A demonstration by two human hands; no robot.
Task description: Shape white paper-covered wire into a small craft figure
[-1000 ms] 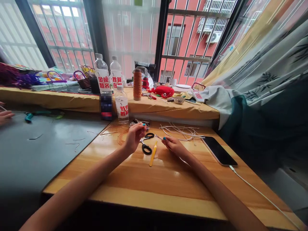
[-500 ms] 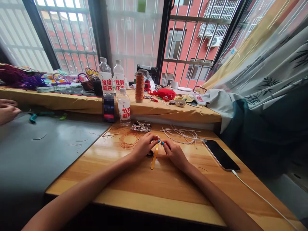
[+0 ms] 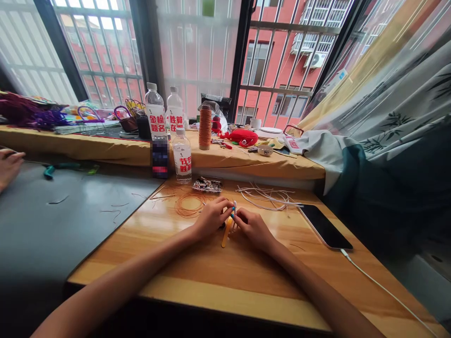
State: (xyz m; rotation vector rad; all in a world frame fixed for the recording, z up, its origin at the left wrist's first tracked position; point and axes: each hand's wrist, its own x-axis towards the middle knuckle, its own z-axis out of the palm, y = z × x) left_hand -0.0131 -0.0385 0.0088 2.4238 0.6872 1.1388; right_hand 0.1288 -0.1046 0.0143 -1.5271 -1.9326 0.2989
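"What took up most of the room?"

"A wide barred window (image 3: 197, 56), with a pale patterned curtain (image 3: 398, 94) hanging at the right."

"And the surfaces below it?"

"A glossy wooden table (image 3: 211, 277) stood before the person, its left edge meeting a grey tabletop (image 3: 70, 225). Behind both ran a raised ledge (image 3: 246, 162) under yellow cloth, bearing two water bottles (image 3: 157, 115), a spool of brown-orange thread (image 3: 205, 126) and a red pouch (image 3: 243, 137)."

"Who else was there?"

"Another person's hand (image 3: 10, 165) showed at the far left, over the grey top; I couldn't tell what it held."

"What lay on the wood?"

"A dark phone (image 3: 326, 226) on a white cable at the right, loose white cords (image 3: 282, 205) reaching its near corner, a coil of orange wire (image 3: 176, 206) at the left, and a clear tray (image 3: 207, 184) of small parts near the ledge."

"And the person's own hands?"

"Left hand (image 3: 213, 218) and right hand (image 3: 255, 230) met mid-table, fingers pinched narrow around a small white piece (image 3: 235, 205), just above yellow tweezers (image 3: 226, 234). Its exact shape was too small to tell."
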